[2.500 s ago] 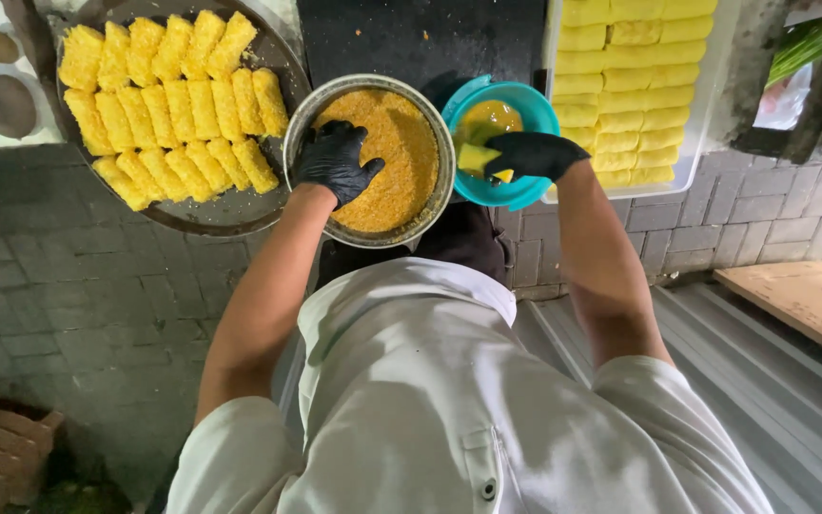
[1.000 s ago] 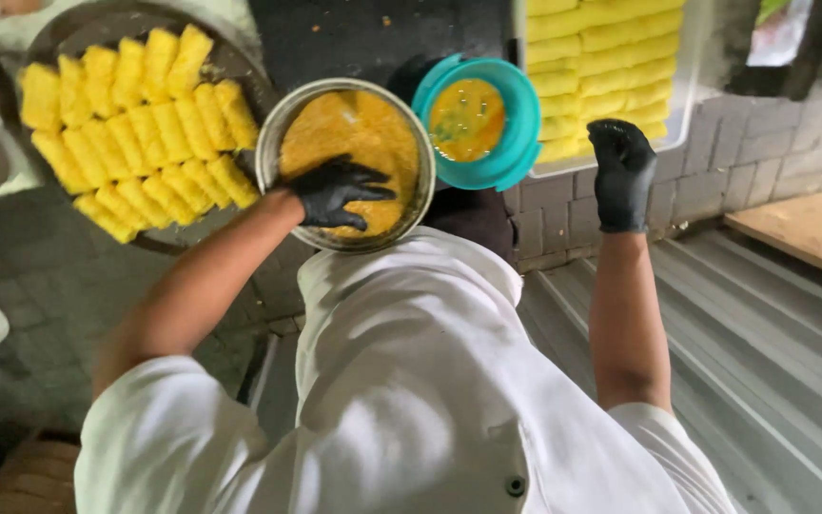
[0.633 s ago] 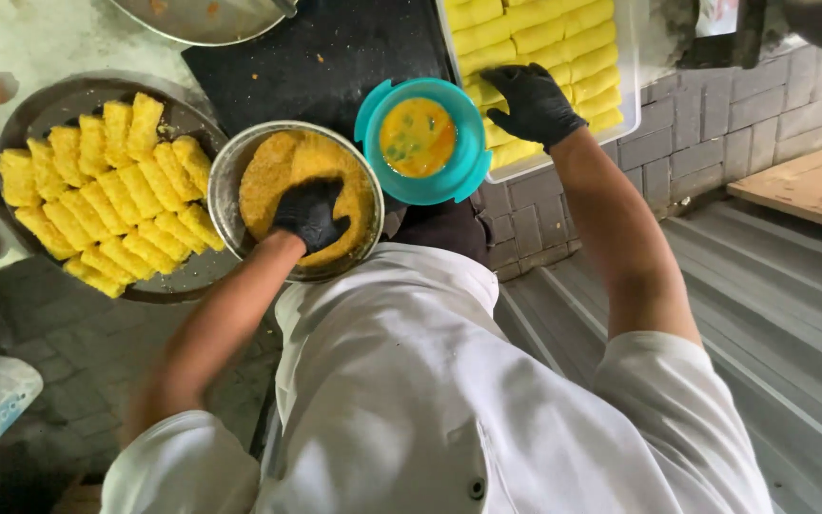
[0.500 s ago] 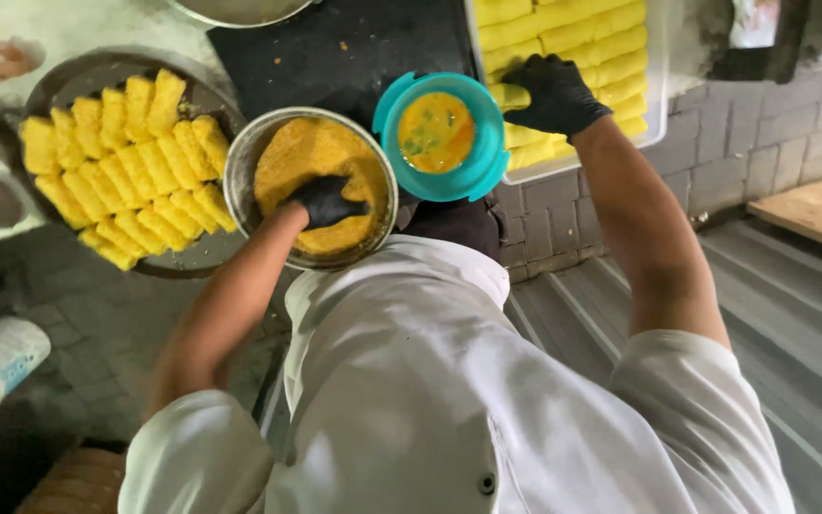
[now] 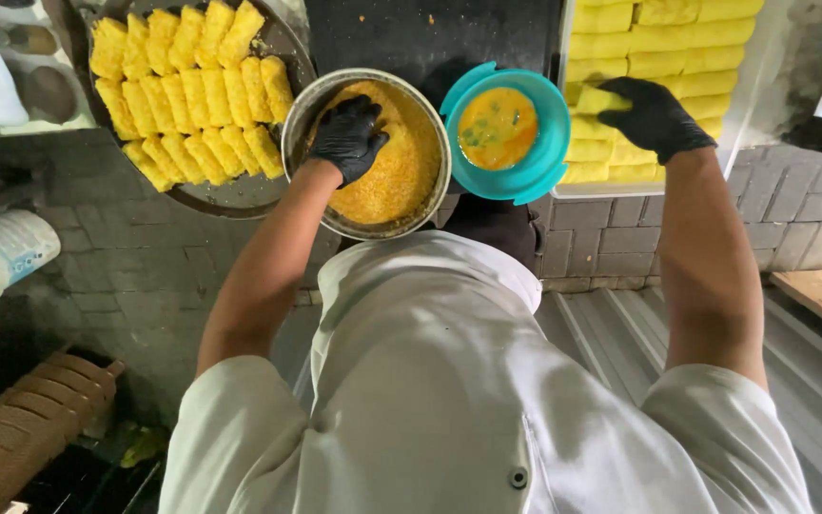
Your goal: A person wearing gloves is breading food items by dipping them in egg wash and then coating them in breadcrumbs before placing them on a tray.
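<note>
The right hand (image 5: 656, 116), in a black glove, pinches a pale yellow roll (image 5: 599, 99) between thumb and fingers; the roll is short, smooth and uncoated, a blunt little bar; its long axis runs roughly left to right across the view, one end toward the teal bowl (image 5: 546, 157), the other hidden under the glove; it sits just past the bowl's right rim, over the white tray (image 5: 752, 86) of matching yellow rolls stacked in rows. The teal bowl holds orange beaten egg with green flecks. The left hand (image 5: 348, 139), also gloved in black, lies with fingers curled loosely down onto the orange crumbs inside the metal bowl (image 5: 303, 119); whether it grips anything beneath, I cannot tell. Left of that bowl a round dark pan (image 5: 230, 197) carries crumbed yellow sticks (image 5: 186, 97) laid side by side in two rows, their lengths pointing away from the person; all of it rests on the counter (image 5: 411, 29).
</note>
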